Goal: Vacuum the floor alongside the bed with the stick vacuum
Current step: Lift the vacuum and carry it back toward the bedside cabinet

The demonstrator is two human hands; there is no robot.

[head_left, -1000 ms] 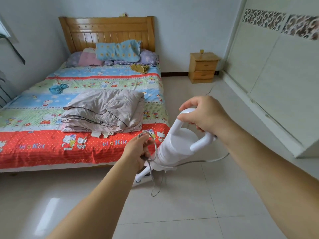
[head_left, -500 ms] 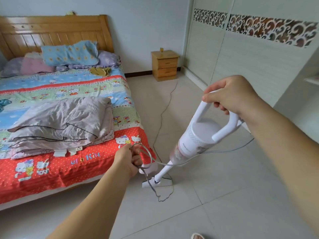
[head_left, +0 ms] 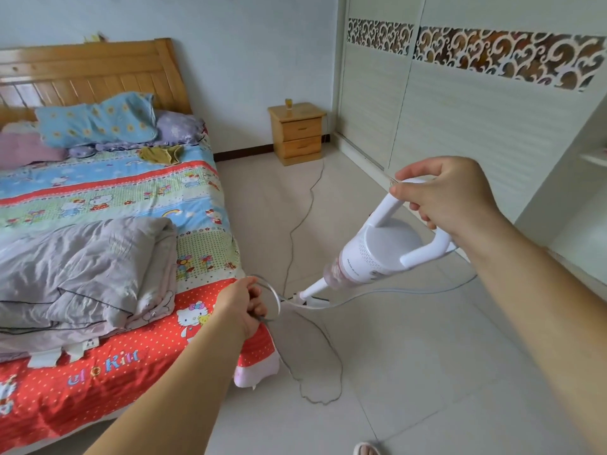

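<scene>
Now the stick vacuum (head_left: 371, 254) is held slanted by its loop handle in the curled right hand (head_left: 450, 195), its tube pointed down-left at the floor beside the bed (head_left: 203, 224) (floor head largely hidden by cord (head_left: 295, 231)); loops of cord are gripped in the left hand (head_left: 243, 307). Since earlier, the view has been swung rightward

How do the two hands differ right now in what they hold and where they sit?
The right hand grips the loop handle of the stick vacuum; the left hand holds a loop of its cord. The right hand is raised over the open floor near the wardrobe; the left hand sits lower, by the foot corner of the bed. Both are curled around part of the same machine.
</scene>
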